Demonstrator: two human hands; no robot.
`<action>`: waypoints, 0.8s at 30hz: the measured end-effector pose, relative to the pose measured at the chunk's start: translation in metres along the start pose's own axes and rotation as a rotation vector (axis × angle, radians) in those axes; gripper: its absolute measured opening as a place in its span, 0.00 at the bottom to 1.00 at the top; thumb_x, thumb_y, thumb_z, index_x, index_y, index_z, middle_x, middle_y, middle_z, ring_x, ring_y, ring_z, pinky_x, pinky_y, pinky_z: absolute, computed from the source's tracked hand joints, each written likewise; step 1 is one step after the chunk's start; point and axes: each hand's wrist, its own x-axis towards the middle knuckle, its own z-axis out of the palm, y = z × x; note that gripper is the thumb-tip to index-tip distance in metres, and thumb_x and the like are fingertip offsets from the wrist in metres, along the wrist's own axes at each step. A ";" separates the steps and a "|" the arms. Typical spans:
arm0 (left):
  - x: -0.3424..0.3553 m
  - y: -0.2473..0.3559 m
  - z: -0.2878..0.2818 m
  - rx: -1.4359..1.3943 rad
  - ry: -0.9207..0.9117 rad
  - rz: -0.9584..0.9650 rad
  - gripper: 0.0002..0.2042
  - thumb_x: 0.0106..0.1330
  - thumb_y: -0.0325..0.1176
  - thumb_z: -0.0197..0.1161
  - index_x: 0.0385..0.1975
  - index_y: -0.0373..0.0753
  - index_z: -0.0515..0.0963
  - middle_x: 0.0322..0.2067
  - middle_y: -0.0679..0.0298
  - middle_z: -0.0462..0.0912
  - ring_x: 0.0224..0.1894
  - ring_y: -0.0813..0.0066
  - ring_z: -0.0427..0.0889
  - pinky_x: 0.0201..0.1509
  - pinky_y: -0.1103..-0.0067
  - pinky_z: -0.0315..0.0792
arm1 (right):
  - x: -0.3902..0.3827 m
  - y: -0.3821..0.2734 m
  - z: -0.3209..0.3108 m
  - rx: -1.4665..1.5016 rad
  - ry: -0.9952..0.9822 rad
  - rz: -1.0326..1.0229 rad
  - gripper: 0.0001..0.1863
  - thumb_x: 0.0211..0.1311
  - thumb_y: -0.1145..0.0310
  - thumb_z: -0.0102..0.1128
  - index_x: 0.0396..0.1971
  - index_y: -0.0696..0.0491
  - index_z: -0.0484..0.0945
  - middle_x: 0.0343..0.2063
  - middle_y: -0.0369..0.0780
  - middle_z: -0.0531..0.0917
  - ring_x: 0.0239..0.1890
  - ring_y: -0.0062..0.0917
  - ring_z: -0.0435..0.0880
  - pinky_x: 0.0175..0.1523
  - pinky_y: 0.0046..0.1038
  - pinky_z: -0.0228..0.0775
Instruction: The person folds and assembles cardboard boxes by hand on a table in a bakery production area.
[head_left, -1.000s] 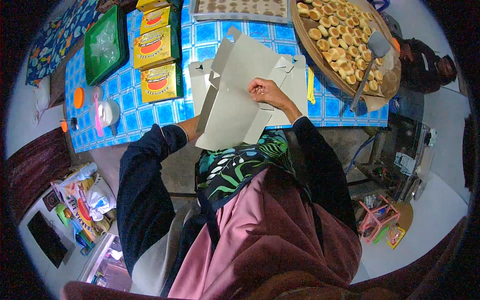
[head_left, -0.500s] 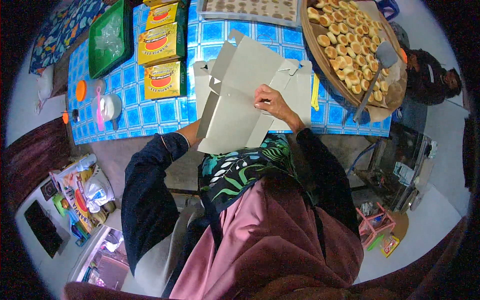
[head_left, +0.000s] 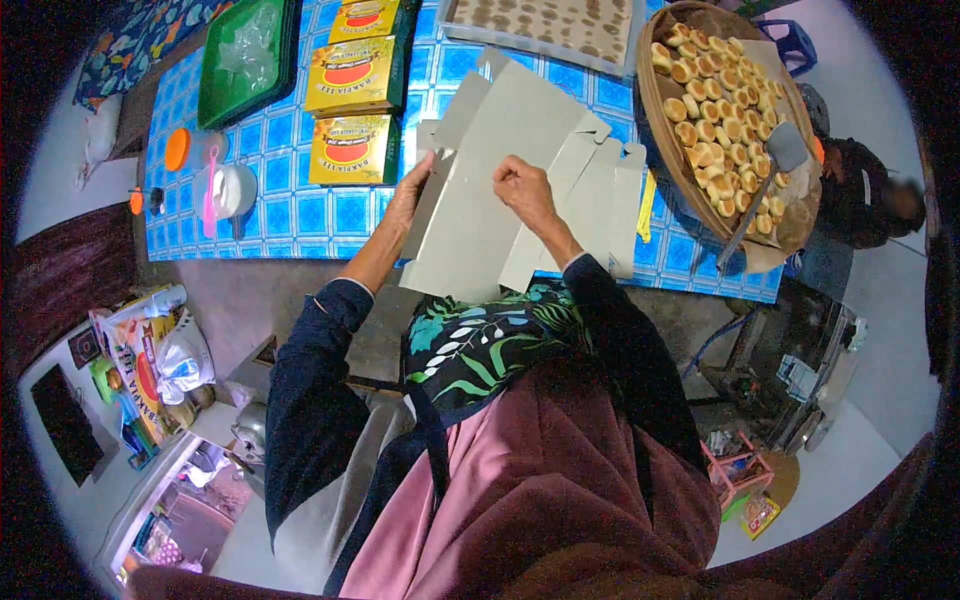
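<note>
A partly folded, pale grey cardboard box blank (head_left: 480, 215) lies tilted at the table's near edge, plain side up, with slots and flaps along its sides. My left hand (head_left: 408, 195) grips its left side flap, thumb near the upper end. Over the middle of the board is my right hand (head_left: 525, 190), its fingers curled closed; whatever may be in them is hidden. Another pale cardboard piece (head_left: 612, 215) shows at the right, seemingly beneath the first. Several yellow and green printed boxes (head_left: 350, 150) stand in a row left of the board.
A round woven tray (head_left: 660, 120) of small browned pastries, with a spatula (head_left: 787, 147) on it, stands at right. Farther back is a shallow plastic tray (head_left: 540, 55). Green trays (head_left: 240, 65) and a white tub (head_left: 235, 190) are at left. A person (head_left: 870, 190) sits beyond the tray.
My left hand, earlier hidden behind the board, now shows at its left flap. The right hand has turned, its fingers more curled. The board has shifted slightly, and the view has moved.
</note>
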 end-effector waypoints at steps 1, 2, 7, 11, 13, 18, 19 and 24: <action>0.000 0.003 0.001 -0.075 -0.035 -0.008 0.24 0.57 0.50 0.65 0.44 0.36 0.75 0.34 0.56 0.81 0.31 0.70 0.83 0.33 0.75 0.81 | 0.003 -0.001 0.004 0.112 0.016 -0.010 0.04 0.50 0.71 0.58 0.26 0.52 0.80 0.24 0.38 0.81 0.28 0.29 0.81 0.34 0.29 0.72; -0.003 0.004 0.005 -0.103 0.000 0.019 0.23 0.56 0.46 0.67 0.45 0.37 0.75 0.34 0.57 0.81 0.29 0.70 0.82 0.33 0.76 0.80 | 0.006 -0.002 0.008 0.108 0.014 -0.010 0.04 0.50 0.71 0.58 0.26 0.52 0.80 0.24 0.38 0.81 0.28 0.29 0.81 0.34 0.29 0.72; 0.003 0.000 -0.010 0.093 0.138 0.085 0.20 0.53 0.38 0.69 0.40 0.32 0.75 0.30 0.58 0.80 0.26 0.70 0.81 0.29 0.77 0.79 | 0.005 -0.017 0.024 0.033 0.071 -0.243 0.06 0.54 0.70 0.59 0.32 0.52 0.82 0.28 0.38 0.80 0.30 0.30 0.80 0.35 0.30 0.72; 0.004 0.002 -0.007 0.199 0.252 0.076 0.15 0.52 0.32 0.69 0.35 0.29 0.76 0.27 0.57 0.79 0.23 0.69 0.80 0.25 0.77 0.78 | 0.004 -0.025 0.031 0.058 0.038 -0.268 0.07 0.53 0.69 0.61 0.31 0.52 0.83 0.28 0.37 0.80 0.30 0.29 0.80 0.36 0.29 0.71; 0.004 0.007 -0.005 0.241 0.275 0.048 0.15 0.50 0.29 0.69 0.34 0.28 0.75 0.27 0.56 0.79 0.21 0.67 0.79 0.23 0.75 0.78 | 0.004 -0.025 0.036 0.063 0.069 -0.249 0.07 0.52 0.69 0.62 0.31 0.52 0.83 0.27 0.38 0.79 0.30 0.30 0.80 0.35 0.29 0.71; 0.008 0.009 -0.005 0.284 0.401 0.041 0.16 0.49 0.25 0.70 0.34 0.24 0.73 0.28 0.52 0.78 0.21 0.65 0.79 0.22 0.70 0.79 | 0.002 -0.025 0.047 0.079 0.055 -0.280 0.08 0.51 0.68 0.63 0.32 0.50 0.84 0.26 0.38 0.78 0.29 0.30 0.79 0.34 0.30 0.71; 0.010 0.010 -0.006 0.287 0.395 0.046 0.16 0.49 0.25 0.70 0.34 0.24 0.73 0.28 0.52 0.78 0.21 0.65 0.79 0.22 0.70 0.79 | 0.003 -0.026 0.048 0.084 0.060 -0.277 0.08 0.51 0.68 0.64 0.32 0.49 0.84 0.26 0.37 0.78 0.29 0.30 0.79 0.34 0.30 0.71; 0.009 0.008 -0.005 0.204 0.370 0.107 0.17 0.47 0.26 0.73 0.32 0.24 0.73 0.26 0.54 0.78 0.21 0.66 0.79 0.22 0.70 0.79 | 0.004 -0.029 0.053 -0.012 0.111 -0.296 0.07 0.50 0.67 0.64 0.30 0.49 0.84 0.26 0.38 0.78 0.29 0.32 0.79 0.35 0.32 0.71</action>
